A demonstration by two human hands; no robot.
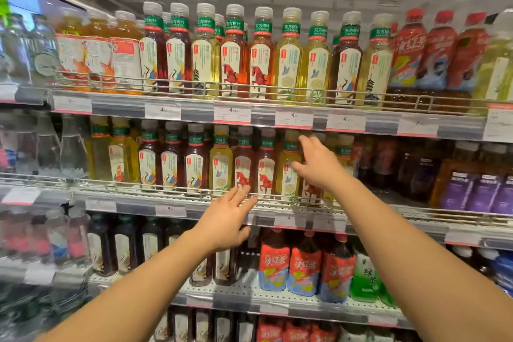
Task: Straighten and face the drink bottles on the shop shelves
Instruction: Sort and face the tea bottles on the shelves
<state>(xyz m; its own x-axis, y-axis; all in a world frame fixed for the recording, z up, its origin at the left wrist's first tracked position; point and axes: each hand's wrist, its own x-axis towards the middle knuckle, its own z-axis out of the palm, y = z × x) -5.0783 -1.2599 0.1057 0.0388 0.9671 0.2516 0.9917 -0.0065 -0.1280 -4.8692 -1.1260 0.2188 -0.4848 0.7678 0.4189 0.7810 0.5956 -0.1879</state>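
I am working on the middle shelf [194,204], where the tea bottles stand in one row behind a wire rail [155,189]. My right hand [319,166] is up at the bottles in the right part of this row. Its fingers are spread and relaxed, and they reach toward a yellow bottle [287,166] with a butterfly label and toward the bottle behind my palm. I cannot tell if the fingertips already touch a bottle. My left hand [226,219] is lower, flat and with straight fingers. The fingertips lie at the rail, just below the two horse bottles [243,172], and it holds nothing.

To do this step well, I think I should take one bottle at the shoulder with the right hand and turn it around its own axis until the label looks straight out. Then I pull it forward to the rail. The left hand can steady the neighbours, so that they do not turn or fall with it.

All the bottles which I can see stand upright, with the long axis vertical and the caps up. Most labels in this row already point to me. The bottle behind my right hand is partly hidden, so I cannot judge its facing.
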